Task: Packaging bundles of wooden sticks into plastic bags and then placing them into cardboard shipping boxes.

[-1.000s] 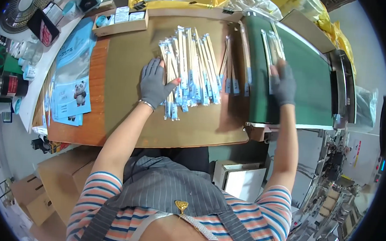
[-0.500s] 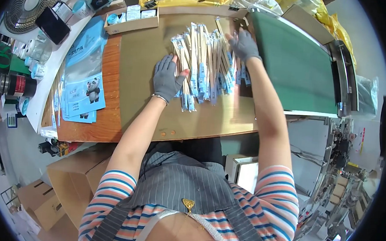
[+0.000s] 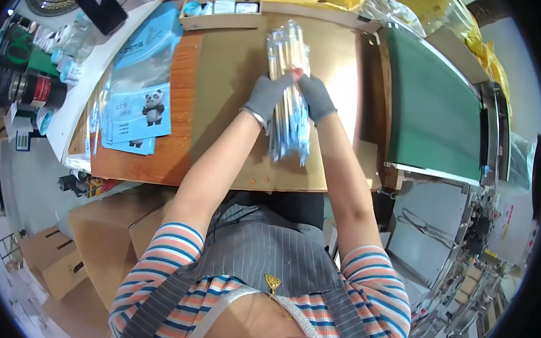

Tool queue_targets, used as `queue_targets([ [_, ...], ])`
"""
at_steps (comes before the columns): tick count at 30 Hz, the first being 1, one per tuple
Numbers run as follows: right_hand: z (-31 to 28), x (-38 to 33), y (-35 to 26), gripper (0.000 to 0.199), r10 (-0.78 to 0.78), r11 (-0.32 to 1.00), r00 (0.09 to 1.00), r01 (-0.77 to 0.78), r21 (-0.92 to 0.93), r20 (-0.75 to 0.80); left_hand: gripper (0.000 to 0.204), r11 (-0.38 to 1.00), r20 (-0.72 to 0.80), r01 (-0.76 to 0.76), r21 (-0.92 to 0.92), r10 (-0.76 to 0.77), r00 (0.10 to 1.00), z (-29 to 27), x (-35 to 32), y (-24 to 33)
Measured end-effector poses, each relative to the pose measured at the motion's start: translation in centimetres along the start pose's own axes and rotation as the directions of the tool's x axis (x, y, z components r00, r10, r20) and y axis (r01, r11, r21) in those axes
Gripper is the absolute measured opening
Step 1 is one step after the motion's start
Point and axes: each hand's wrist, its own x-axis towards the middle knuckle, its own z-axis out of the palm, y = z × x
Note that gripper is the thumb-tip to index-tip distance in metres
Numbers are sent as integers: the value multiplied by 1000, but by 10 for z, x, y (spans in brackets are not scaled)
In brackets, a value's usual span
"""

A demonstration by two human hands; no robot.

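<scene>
Both my hands, in grey gloves with bare fingertips, are closed around a thick bundle of wrapped chopsticks. My left hand grips the bundle from the left and my right hand from the right, with the thumbs on top near each other. The chopsticks are pale wood in clear sleeves with blue printed ends. They lie roughly parallel, pointing away from me, above a brown board on the table. Fingers beneath the bundle are hidden.
Blue-and-clear printed bags lie on the wooden tabletop at left. A small open carton stands at the back. A green conveyor belt is on the right. A white shelf at far left holds a phone and jars.
The spread chopsticks have been gathered into one tight bundle. My right hand has come in from the far right and my left hand has shifted inward; both now grip the bundle.
</scene>
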Motion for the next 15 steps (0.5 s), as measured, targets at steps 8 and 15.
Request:
queue_targets([
  [8,59,-93,-63,83,-506,855,784,511,90,358,97,832,342,-553,51,505,792,-46,-67,39],
  [15,56,-111,-45,105,-417,882,798,472,-19,434,112,737,376,-652,179,561,737,-59,-78,11],
])
